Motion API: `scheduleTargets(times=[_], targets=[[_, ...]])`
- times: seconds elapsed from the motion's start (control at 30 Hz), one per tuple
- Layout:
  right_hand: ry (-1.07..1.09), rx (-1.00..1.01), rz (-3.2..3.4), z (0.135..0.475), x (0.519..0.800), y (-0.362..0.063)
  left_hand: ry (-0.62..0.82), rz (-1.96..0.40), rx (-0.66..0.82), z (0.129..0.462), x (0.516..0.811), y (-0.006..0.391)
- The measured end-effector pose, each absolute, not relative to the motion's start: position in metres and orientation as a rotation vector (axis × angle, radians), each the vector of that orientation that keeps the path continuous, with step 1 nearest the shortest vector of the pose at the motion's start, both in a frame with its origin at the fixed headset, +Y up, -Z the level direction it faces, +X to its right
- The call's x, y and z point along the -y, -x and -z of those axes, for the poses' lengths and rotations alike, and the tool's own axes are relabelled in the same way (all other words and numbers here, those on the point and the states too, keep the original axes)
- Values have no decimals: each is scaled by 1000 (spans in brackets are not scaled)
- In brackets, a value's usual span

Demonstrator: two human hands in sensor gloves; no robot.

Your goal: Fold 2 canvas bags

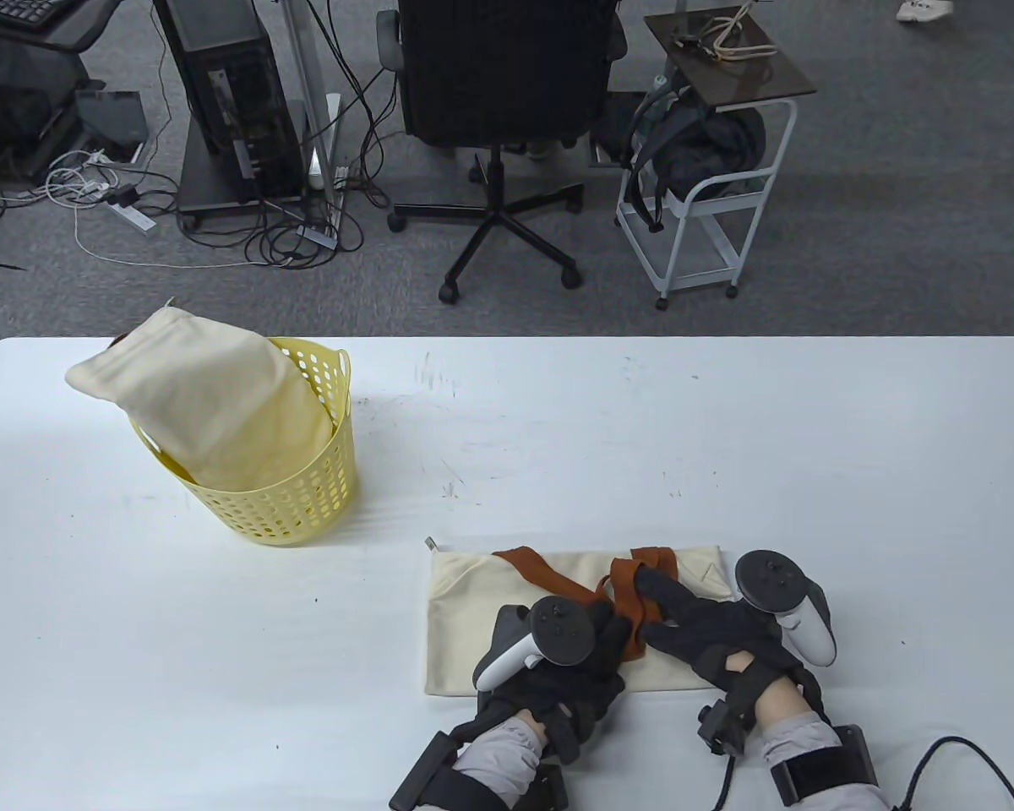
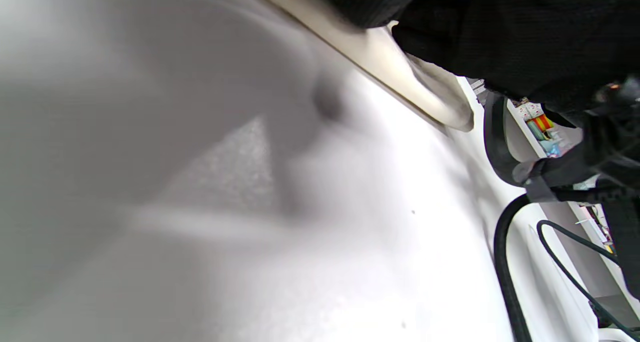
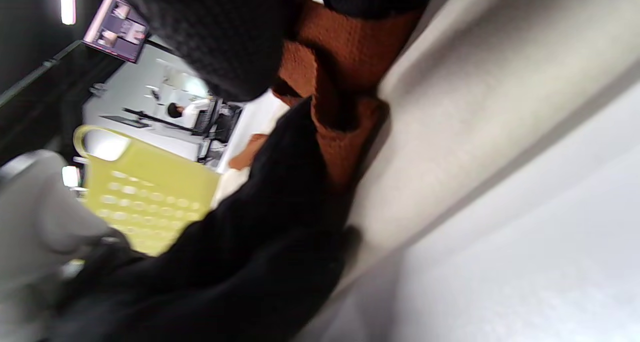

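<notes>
bag (image 1: 473, 625) flat on table (image 1: 727, 439) near front edge, 2nd bag (image 1: 211, 397) in basket (image 1: 304, 498) | soft, light, limp cloth; take by corners/edges | left hand (image 1: 587, 646) + right hand (image 1: 684, 621) fingers curled on rust straps (image 1: 629, 604) | no readable labels

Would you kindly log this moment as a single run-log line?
stage: first bag | canvas bag flat on table | both hands on orange straps: left hand, right hand | second bag in yellow basket
</notes>
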State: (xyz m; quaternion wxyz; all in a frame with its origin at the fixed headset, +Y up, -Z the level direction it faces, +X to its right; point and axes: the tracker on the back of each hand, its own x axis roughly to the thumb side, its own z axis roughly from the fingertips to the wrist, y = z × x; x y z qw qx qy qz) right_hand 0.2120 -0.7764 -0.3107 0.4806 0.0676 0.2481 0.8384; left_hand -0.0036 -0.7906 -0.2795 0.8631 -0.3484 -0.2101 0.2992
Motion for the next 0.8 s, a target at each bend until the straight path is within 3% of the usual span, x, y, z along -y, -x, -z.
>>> scheduleTargets(times=[0.33, 0.47, 0.6, 0.8], targets=[[-45, -689, -2480, 308, 779, -176, 677, -842, 474, 292, 777, 32], [-26, -674, -2480, 307, 778, -176, 528, -778, 390, 298, 764, 53], [24, -653, -2455, 309, 779, -184, 337, -525, 232, 303, 752, 85], [104, -626, -2407, 312, 781, -199, 257, -496, -20, 308, 758, 127]])
